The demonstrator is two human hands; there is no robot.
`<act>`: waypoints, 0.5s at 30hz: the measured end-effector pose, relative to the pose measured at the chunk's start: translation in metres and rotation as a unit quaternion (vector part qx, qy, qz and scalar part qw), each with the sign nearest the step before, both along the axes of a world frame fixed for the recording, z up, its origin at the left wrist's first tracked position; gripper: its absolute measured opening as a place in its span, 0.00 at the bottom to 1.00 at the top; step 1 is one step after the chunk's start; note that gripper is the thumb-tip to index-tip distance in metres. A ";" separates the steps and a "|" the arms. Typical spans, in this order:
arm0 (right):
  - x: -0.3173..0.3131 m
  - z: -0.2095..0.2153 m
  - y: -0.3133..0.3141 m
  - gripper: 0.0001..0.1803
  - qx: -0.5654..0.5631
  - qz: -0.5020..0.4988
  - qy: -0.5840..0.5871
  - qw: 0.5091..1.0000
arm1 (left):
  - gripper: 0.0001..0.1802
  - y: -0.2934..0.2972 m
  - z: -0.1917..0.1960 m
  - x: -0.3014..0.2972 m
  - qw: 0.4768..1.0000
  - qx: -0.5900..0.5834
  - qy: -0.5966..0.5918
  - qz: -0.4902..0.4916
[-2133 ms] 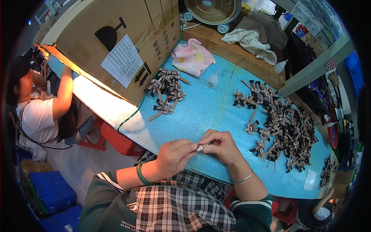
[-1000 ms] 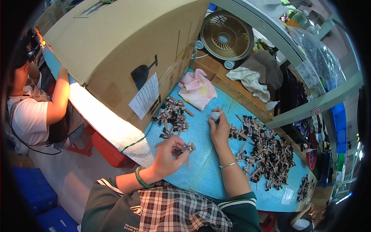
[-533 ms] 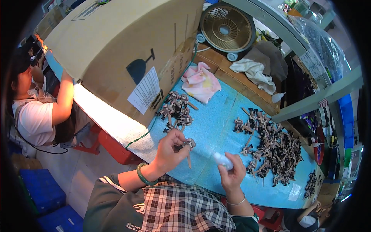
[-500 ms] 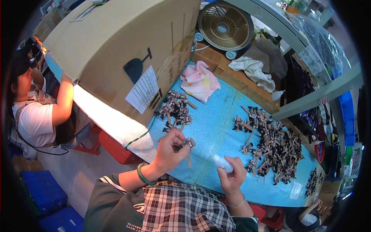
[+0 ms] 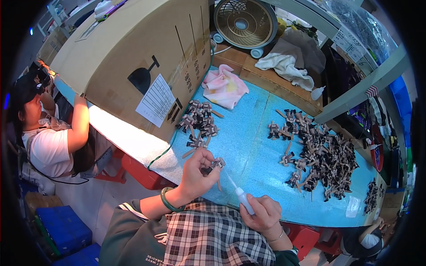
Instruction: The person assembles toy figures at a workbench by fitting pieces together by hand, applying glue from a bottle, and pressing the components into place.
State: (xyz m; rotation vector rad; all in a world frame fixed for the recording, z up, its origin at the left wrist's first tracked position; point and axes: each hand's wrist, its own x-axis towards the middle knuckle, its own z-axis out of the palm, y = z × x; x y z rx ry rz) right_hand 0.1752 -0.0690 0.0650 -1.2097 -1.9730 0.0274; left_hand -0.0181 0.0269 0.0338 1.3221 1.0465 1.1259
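Between the fingertips of my left hand (image 5: 198, 173) is a small grey-brown toy figure (image 5: 218, 163), with a tan strip hanging below it. My right hand (image 5: 262, 213) is wrapped round a white squeeze bottle (image 5: 245, 201). The bottle's long thin nozzle points up and left toward the figure; whether its tip touches is too small to tell. A small heap of similar figures (image 5: 202, 120) lies beyond my left hand, beside the carton. To the right spreads a much larger pile of grey, tan and black figures (image 5: 326, 159).
A big cardboard box (image 5: 128, 57) walls off the left of the blue tabletop (image 5: 242, 133). Behind lie a pink cloth (image 5: 225, 86), a fan (image 5: 242, 24) and white rags (image 5: 286, 71). A metal post (image 5: 368, 82) slants at right. Another person (image 5: 51, 128) sits at left.
My right hand has turned the bottle so its nozzle points up at the figure, and has dropped slightly lower. My left hand keeps hold of the figure. The view has shifted a little.
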 end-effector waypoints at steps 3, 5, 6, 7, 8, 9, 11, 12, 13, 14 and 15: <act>-0.003 0.000 0.001 0.22 -0.011 0.005 0.004 1.000 | 0.13 -0.002 0.003 -0.002 1.000 0.004 0.011 -0.007; -0.005 -0.003 0.004 0.20 0.008 0.006 0.014 1.000 | 0.13 -0.003 0.002 -0.003 1.000 0.003 0.009 -0.003; -0.005 -0.003 0.004 0.20 0.008 0.006 0.015 1.000 | 0.13 -0.004 0.001 -0.003 1.000 0.003 0.010 -0.003; -0.005 -0.002 0.004 0.19 0.003 0.003 0.012 1.000 | 0.13 -0.004 -0.001 -0.004 1.000 0.006 0.015 -0.002; -0.005 -0.002 0.004 0.19 -0.001 0.000 0.010 1.000 | 0.13 -0.004 -0.003 -0.004 1.000 0.008 0.019 -0.001; -0.006 -0.002 0.004 0.19 -0.002 0.001 0.009 1.000 | 0.13 -0.005 -0.003 -0.004 1.000 0.008 0.019 -0.001; -0.006 -0.003 0.004 0.19 -0.003 0.003 0.012 1.000 | 0.13 -0.005 -0.003 -0.004 1.000 0.012 0.023 0.000; -0.006 -0.003 0.004 0.19 -0.003 0.002 0.011 1.000 | 0.13 -0.005 -0.002 -0.004 1.000 0.012 0.022 -0.001; -0.006 -0.003 0.004 0.19 -0.006 0.001 0.013 1.000 | 0.13 -0.005 -0.001 -0.004 0.999 0.013 0.029 -0.004; -0.006 -0.002 0.004 0.19 -0.009 -0.001 0.015 1.000 | 0.13 -0.005 -0.001 -0.004 0.999 0.015 0.035 -0.007; -0.006 -0.002 0.004 0.19 -0.009 -0.001 0.015 1.000 | 0.13 -0.005 -0.001 -0.004 0.999 0.015 0.035 -0.007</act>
